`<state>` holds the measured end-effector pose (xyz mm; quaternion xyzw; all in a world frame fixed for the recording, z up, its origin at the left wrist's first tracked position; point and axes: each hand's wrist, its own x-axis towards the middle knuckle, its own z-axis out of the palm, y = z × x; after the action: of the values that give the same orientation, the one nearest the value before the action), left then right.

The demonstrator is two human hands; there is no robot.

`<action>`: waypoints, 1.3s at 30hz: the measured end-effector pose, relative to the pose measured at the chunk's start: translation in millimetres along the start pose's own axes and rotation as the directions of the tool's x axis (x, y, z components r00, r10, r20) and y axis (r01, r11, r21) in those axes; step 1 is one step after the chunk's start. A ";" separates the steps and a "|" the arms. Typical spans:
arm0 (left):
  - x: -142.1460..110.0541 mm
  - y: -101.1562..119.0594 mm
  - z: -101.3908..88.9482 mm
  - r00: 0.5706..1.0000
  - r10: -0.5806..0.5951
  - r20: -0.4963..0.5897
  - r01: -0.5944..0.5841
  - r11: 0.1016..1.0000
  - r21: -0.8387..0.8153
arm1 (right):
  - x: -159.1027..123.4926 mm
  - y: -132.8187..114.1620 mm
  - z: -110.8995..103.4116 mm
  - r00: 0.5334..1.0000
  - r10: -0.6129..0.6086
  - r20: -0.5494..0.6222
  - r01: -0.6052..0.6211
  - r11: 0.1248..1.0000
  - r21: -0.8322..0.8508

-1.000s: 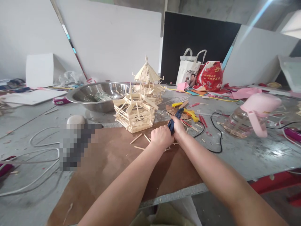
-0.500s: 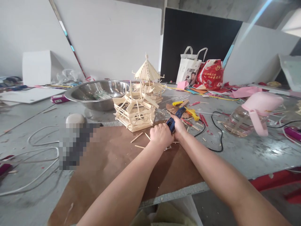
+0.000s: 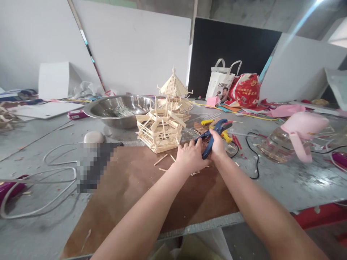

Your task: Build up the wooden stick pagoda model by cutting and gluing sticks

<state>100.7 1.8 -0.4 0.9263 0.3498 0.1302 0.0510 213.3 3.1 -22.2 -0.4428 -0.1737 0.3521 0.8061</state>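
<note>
My right hand [image 3: 217,145] is closed around blue-handled pliers [image 3: 208,147], whose handles are spread apart. Close against them on the left is my left hand [image 3: 190,156], its fingers bent and their tips turned away from view. What the left hand holds, if anything, is hidden. Just beyond it a many-sided frame of pale wooden sticks [image 3: 159,134] stands at the back edge of a brown board [image 3: 130,187]. A few loose sticks [image 3: 161,159] lie on the board beside the left hand.
Behind the frame rises a stick-built tower with a pointed roof [image 3: 175,85]. A steel basin [image 3: 114,122] stands left of it. A yellow glue gun [image 3: 227,137] with a black cord lies past my right hand. Farther right is a pink-lidded jug [image 3: 282,144]; bags [image 3: 244,92] stand behind.
The pliers have swung to show more of their length, with handles now apart. My left hand's fingers have loosened from a tighter fist. The whole view has shifted slightly.
</note>
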 end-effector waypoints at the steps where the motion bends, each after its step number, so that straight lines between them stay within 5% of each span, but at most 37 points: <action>1: 0.5 -1.2 -5.0 1.000 0.014 0.024 -0.014 1.000 -0.010 | 2.2 -2.0 -2.2 0.999 -0.033 -0.038 0.033 0.999 -0.008; 4: 2.5 -7.6 -25.6 0.992 -0.022 0.125 0.024 1.000 -0.015 | 9.1 -6.7 -9.6 0.974 -0.184 -0.133 0.164 0.975 -0.148; 6: 2.3 -16.0 -40.2 0.982 -0.064 0.178 0.061 0.998 0.023 | 12.2 -8.7 -14.6 0.924 -0.371 -0.090 0.315 0.874 -0.371; 9: -4.4 -35.4 -53.5 0.976 -0.101 0.194 0.084 0.992 0.095 | 11.9 -11.1 -19.8 0.826 -0.546 0.140 0.446 0.481 -0.755; 13: -24.1 -65.1 -45.5 0.982 -0.018 0.188 0.012 0.999 0.034 | 5.3 -10.4 -20.3 0.810 -0.443 0.384 0.390 -0.083 -0.917; 17: -41.3 -84.6 -25.6 0.976 -0.078 0.204 0.075 0.997 0.021 | 2.0 -2.8 -22.2 0.860 -0.259 0.439 0.342 -0.344 -0.874; 22: -47.0 -90.4 -16.5 0.977 -0.053 0.207 0.057 0.998 -0.013 | 8.4 6.6 -31.3 0.924 -0.058 0.378 0.319 -0.426 -0.846; 25: -46.5 -91.7 -15.2 0.981 -0.037 0.190 0.040 0.999 -0.012 | 8.5 6.6 -30.4 0.914 -0.057 0.401 0.335 -0.449 -0.828; 30: -46.6 -96.3 -16.2 0.989 -0.078 0.127 0.078 0.997 0.004 | -14.5 6.6 -11.7 0.757 -0.064 0.650 0.602 -0.319 -0.732; 33: -47.1 -97.3 -21.1 0.974 -0.177 0.143 0.168 0.983 0.075 | -38.1 12.2 1.0 0.634 0.119 0.764 0.772 -0.168 -0.613; 36: -47.0 -96.8 -26.1 0.936 -0.301 0.179 0.272 0.947 0.169 | -55.7 17.3 8.7 0.586 0.253 0.769 0.810 -0.156 -0.566; 39: -46.4 -96.0 -28.2 0.918 -0.342 0.202 0.301 0.930 0.210 | -60.7 17.9 10.3 0.596 0.303 0.743 0.801 -0.167 -0.574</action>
<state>-1.6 43.2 -0.6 0.8656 0.4993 -0.0217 0.0315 157.8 -28.1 -29.6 -0.6401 -0.7587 0.0334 0.1167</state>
